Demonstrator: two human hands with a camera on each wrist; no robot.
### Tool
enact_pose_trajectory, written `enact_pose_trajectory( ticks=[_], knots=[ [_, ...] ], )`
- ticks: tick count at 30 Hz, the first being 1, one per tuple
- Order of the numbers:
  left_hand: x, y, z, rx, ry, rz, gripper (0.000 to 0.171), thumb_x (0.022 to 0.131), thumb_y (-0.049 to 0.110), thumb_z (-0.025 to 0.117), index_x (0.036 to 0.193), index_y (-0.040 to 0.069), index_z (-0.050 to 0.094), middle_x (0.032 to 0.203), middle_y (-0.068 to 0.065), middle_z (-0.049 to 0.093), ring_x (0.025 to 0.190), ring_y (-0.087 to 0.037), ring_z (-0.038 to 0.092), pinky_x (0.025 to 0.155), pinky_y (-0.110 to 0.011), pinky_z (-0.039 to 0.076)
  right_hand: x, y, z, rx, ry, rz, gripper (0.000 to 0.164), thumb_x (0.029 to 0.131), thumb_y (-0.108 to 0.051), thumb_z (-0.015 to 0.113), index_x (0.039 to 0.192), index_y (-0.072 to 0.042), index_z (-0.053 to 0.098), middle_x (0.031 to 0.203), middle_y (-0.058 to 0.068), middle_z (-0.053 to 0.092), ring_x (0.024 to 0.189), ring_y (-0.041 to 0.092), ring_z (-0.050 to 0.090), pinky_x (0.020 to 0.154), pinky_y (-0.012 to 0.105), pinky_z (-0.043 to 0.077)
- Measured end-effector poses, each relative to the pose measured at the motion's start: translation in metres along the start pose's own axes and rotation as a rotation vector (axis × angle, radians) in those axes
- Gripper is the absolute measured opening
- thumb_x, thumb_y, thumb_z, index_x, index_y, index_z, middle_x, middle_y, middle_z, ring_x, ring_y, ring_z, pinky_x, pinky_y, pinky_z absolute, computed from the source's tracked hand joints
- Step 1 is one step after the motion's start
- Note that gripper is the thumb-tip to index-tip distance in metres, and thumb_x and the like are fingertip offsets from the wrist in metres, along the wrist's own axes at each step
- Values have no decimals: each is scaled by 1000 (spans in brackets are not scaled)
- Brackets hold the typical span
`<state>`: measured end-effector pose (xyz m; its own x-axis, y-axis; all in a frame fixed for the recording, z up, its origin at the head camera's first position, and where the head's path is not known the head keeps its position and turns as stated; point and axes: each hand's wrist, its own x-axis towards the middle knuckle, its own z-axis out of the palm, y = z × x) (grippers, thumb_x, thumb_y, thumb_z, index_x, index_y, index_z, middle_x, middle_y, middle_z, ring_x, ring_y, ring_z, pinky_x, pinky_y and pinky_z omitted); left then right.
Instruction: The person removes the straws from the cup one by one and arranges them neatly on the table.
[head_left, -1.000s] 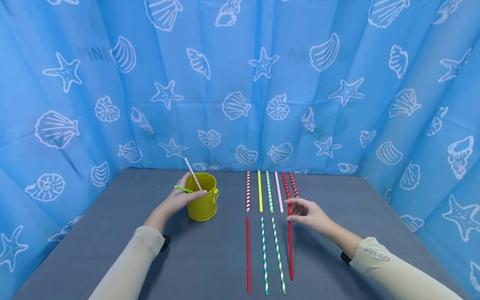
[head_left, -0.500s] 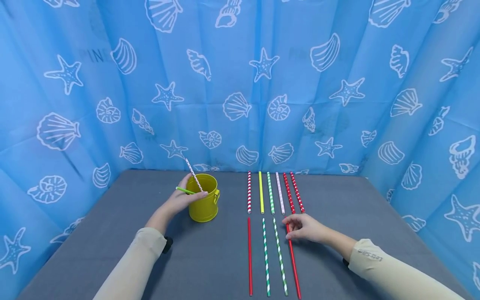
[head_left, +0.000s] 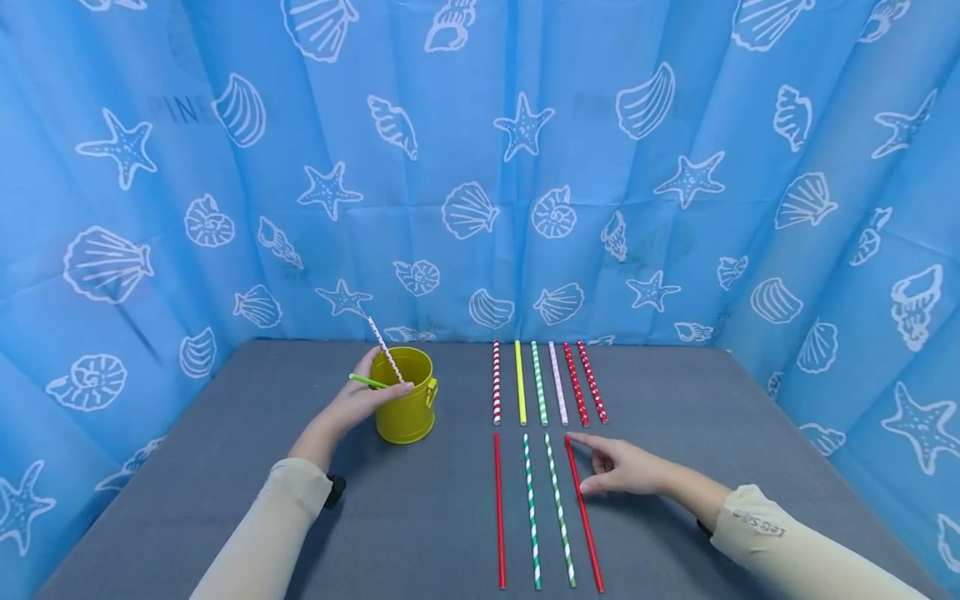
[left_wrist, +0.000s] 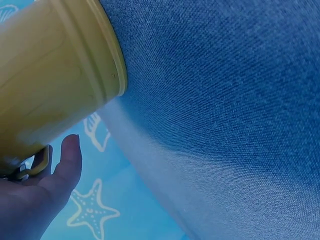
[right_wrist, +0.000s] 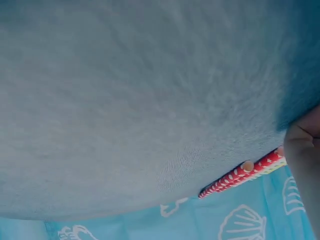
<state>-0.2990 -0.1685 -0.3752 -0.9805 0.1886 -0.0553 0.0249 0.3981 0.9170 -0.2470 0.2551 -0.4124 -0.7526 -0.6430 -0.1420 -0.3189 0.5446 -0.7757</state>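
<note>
My left hand [head_left: 356, 402] grips the side and rim of a small yellow bucket [head_left: 405, 419], thumb across the top edge. A white dotted straw [head_left: 384, 346] and a bright green straw [head_left: 366, 380] lean out of it. In the left wrist view, fingers [left_wrist: 70, 160] curve beside the tilted-looking bucket [left_wrist: 55, 75] near its handle ring. On the right, my right hand [head_left: 630, 467] touches a plain red straw [head_left: 587, 533] lying on the table, index finger stretched to its far end and thumb against its side. The right wrist view catches only part of that hand [right_wrist: 305, 155].
Left of the red straw lie two green-and-white striped straws [head_left: 532, 512] and another red straw [head_left: 499, 512]. Behind them, a row of several straws includes a yellow straw [head_left: 521, 383] and red dotted straws [head_left: 592, 383]. A blue shell-print curtain [head_left: 480, 208] encloses the grey table [head_left: 450, 517].
My right hand has drawn the red straw toward me, laid it at the right end of the near row, and loosened its fingers. The left hand and bucket stay put.
</note>
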Motion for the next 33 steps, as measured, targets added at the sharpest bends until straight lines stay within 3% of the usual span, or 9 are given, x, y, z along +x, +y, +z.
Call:
enact_pose_trajectory(
  ticks=[2,5,10,16,33],
  knots=[
    [0,0,0,-8,3,1,97,90,37,68,156,13,2,159,-21,7,142,-41,13,112,-62,17,-4,7,2,-98,-37,-33,83,89,-30,72,150,3,26,83,0,50,71,11,47,58,27,39],
    [0,-1,-2,-3,20,-13,97,89,37,69,156,14,2,159,-20,6,143,-40,12,112,-61,17,-2,19,8,-220,-47,-47,93,85,-44,73,155,-9,23,106,6,53,94,16,51,75,36,46],
    [1,-3,-2,-1,17,-22,99,89,39,69,156,13,1,159,-21,6,143,-40,11,112,-61,17,11,57,16,-264,-29,46,103,75,-58,75,156,-20,24,137,17,44,124,31,44,97,56,39],
    [0,-2,0,-7,10,-19,99,89,39,69,156,14,1,159,-22,6,143,-41,12,112,-62,17,20,85,14,-251,-42,127,110,69,-62,78,156,-24,23,143,13,41,129,29,42,101,56,37],
    [0,0,3,-13,6,-19,97,90,36,68,156,14,0,159,-22,6,143,-41,12,112,-62,16,20,90,10,-256,-56,146,113,67,-65,77,156,-23,21,150,12,36,135,29,35,106,57,32]
  ],
)
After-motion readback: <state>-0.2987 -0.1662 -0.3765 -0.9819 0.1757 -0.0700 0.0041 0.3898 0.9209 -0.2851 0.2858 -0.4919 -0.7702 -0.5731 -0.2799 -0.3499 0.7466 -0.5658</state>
